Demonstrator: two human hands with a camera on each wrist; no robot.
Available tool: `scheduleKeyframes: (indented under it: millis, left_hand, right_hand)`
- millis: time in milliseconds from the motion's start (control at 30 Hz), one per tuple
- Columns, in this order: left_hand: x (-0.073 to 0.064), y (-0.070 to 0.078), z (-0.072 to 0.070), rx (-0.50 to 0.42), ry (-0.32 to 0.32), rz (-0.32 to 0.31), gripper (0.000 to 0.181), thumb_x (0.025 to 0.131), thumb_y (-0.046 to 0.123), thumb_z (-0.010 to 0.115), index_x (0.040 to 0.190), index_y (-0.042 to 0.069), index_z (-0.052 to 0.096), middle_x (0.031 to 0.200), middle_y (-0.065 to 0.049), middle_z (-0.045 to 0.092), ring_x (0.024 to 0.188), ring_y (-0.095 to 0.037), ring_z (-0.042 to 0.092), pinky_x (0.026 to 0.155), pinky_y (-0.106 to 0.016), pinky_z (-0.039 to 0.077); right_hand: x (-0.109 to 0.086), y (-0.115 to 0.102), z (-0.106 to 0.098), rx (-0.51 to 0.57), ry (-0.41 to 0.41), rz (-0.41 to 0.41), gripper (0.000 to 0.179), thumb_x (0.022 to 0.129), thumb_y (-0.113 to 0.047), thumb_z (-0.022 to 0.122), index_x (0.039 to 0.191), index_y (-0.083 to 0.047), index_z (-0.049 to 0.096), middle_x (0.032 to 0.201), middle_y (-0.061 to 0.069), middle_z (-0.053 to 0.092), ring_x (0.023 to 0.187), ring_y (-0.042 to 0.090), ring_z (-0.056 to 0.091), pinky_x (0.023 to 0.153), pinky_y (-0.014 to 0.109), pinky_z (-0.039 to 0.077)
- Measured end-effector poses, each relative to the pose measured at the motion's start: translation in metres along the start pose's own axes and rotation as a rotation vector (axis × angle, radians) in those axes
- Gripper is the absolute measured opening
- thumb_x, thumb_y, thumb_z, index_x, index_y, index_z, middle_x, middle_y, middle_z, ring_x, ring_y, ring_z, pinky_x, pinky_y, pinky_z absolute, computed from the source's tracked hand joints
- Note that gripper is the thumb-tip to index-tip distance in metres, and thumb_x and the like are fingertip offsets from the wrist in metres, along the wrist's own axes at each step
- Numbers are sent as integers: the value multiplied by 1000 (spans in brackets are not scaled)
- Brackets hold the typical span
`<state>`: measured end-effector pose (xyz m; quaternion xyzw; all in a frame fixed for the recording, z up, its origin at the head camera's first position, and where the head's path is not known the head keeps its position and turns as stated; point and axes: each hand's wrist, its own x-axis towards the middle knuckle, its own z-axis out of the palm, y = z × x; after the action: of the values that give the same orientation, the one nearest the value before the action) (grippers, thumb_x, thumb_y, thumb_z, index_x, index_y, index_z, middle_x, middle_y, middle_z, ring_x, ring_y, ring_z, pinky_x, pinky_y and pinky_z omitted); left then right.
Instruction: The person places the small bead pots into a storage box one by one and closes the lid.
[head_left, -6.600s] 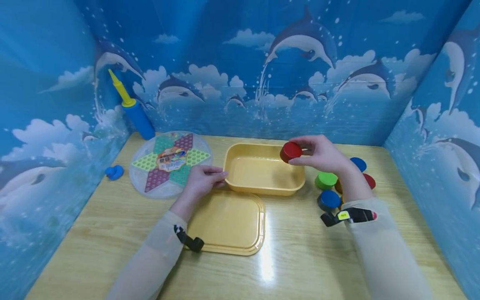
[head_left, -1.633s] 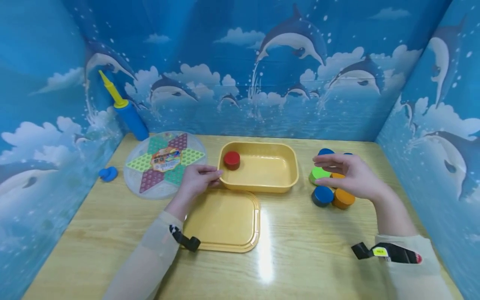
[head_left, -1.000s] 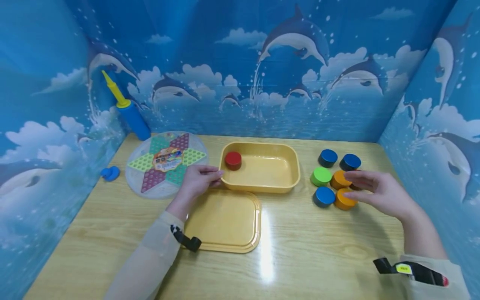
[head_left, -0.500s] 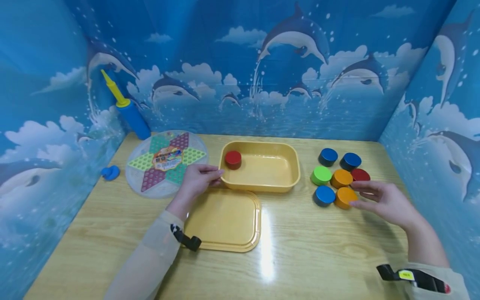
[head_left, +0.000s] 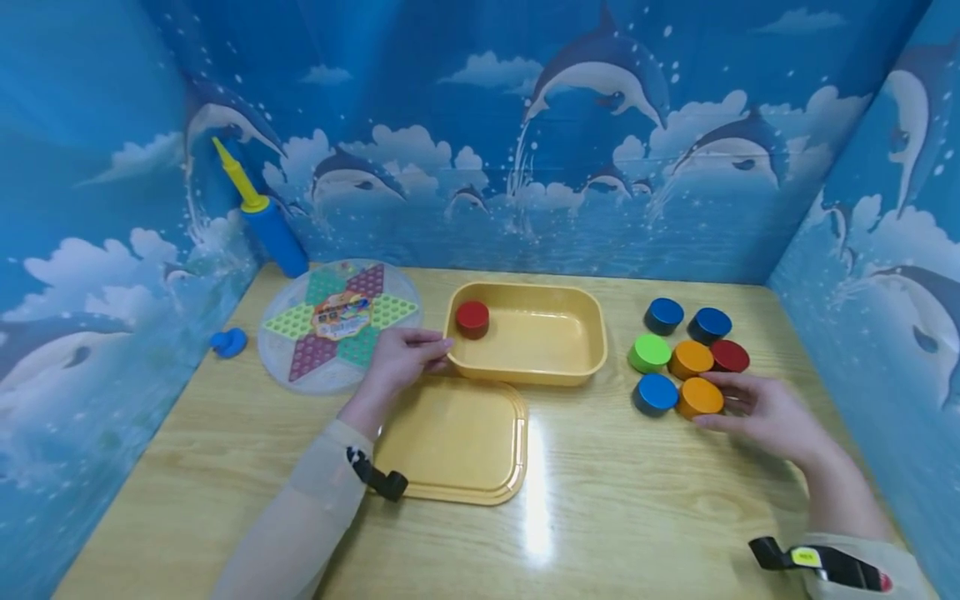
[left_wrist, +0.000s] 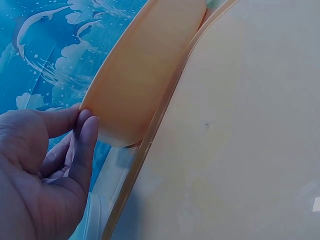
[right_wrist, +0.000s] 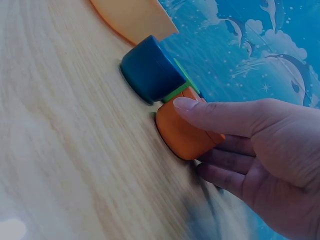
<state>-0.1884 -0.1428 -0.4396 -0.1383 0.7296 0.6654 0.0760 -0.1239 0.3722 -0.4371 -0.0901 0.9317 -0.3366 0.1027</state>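
My left hand (head_left: pixel 403 360) pinches the left rim of a yellow plastic box (head_left: pixel 540 377); the left wrist view shows thumb and finger at the box's edge (left_wrist: pixel 125 85). Inside the box, at its left end, lies a red round block (head_left: pixel 472 320). My right hand (head_left: pixel 768 414) holds an orange round block (head_left: pixel 700 398) between thumb and fingers. In the right wrist view the thumb lies across this orange block (right_wrist: pixel 182 130), fingers on the far side. Around it stand another orange block (head_left: pixel 691 359), a dark red one (head_left: pixel 730 356), a green one (head_left: pixel 649 353) and several blue ones (head_left: pixel 656 394).
A yellow lid (head_left: pixel 453 442) lies flat in front of the box. To the left are a round star-patterned game board (head_left: pixel 341 321), a small blue object (head_left: pixel 228 342) and a blue-yellow pump (head_left: pixel 273 233) leaning on the dolphin-print backdrop (head_left: pixel 480 167).
The red block went from my right hand into the box. My right hand then moved right, and its thumb and fingers came down around the front orange block. The left hand stayed at the rim.
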Motion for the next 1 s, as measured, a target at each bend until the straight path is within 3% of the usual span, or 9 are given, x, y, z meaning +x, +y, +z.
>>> scheduleKeyframes:
  millis: [33,167,267,367,433,700,1000]
  left_hand:
    - [0,0,0,-3,1,1,31,92,4,84,118,-10,73,105,-24,75,74,-18,76,74,-30,68]
    - [0,1,1,-6,2,4,30,92,3,84,117,-10,73,103,-23,75,73,-18,76,74,-30,68]
    - [0,1,1,0,-2,1,30,92,4,84,117,-9,73,104,-23,75,74,-18,76,75,-30,68]
    - [0,1,1,7,-3,-1,30,93,5,84,117,-8,74,105,-22,75,75,-18,76,75,-30,68]
    - [-1,2,1,5,-2,-2,30,93,5,84,117,-8,74,105,-22,75,75,-18,76,75,-31,68]
    - [-1,2,1,-9,5,-14,29,92,4,84,117,-9,74,104,-22,75,73,-17,75,74,-30,68]
    - [-3,3,2,-10,6,-21,29,92,3,83,117,-9,74,105,-23,74,71,-16,75,73,-30,68]
  right_hand:
    - [0,0,0,-6,2,0,79,88,-43,89,145,2,59,143,29,59,124,48,63,97,41,63]
    - [1,0,1,-21,15,0,78,89,-47,87,145,-1,60,143,26,60,124,46,63,93,16,57]
    - [0,1,2,-15,11,1,78,90,-47,86,146,0,59,143,26,60,124,45,62,92,10,52]
    - [0,2,1,-11,3,8,78,91,-47,85,146,0,58,143,26,60,124,45,62,91,10,53]
    - [-1,1,1,-14,3,7,76,91,-46,85,146,0,59,142,26,60,123,45,63,92,18,58]
    - [-3,-5,-9,1,20,-29,68,93,-33,86,143,3,59,141,27,61,122,45,63,88,7,51]
    - [-1,-17,-20,6,44,-63,66,93,-29,86,145,2,59,138,26,64,120,44,64,87,6,52]
